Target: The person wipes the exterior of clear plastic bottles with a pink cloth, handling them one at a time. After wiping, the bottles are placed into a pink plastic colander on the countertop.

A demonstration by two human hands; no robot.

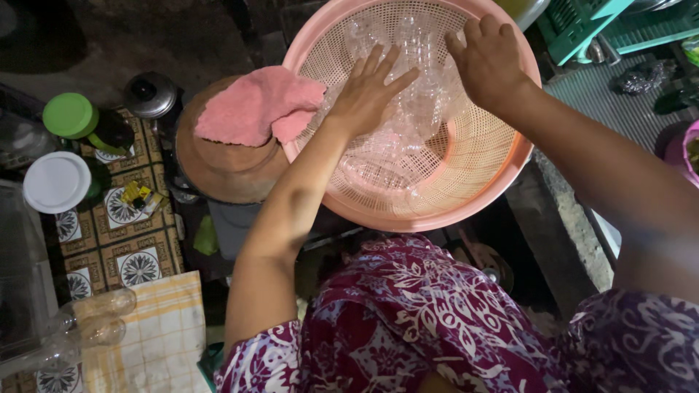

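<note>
A large pink plastic colander basket (pixel 477 191) sits in front of me, holding several clear glasses (pixel 408 94) lying on their sides. My left hand (pixel 368 91) rests flat, fingers spread, on the glasses near the basket's left side. My right hand (pixel 489 62) lies on the glasses at the far right, fingers curled over them; I cannot tell whether it grips one. A pink cloth (pixel 255 105) lies draped over a round brown lid (pixel 226 164) just left of the basket, touching its rim.
On the patterned tile surface at left stand a green-lidded jar (pixel 71 116), a white-lidded jar (pixel 57 182) and a metal pot lid (pixel 151 94). Clear glasses (pixel 95 320) lie beside a yellow checked cloth (pixel 156 338). Green crates (pixel 582 25) stand at far right.
</note>
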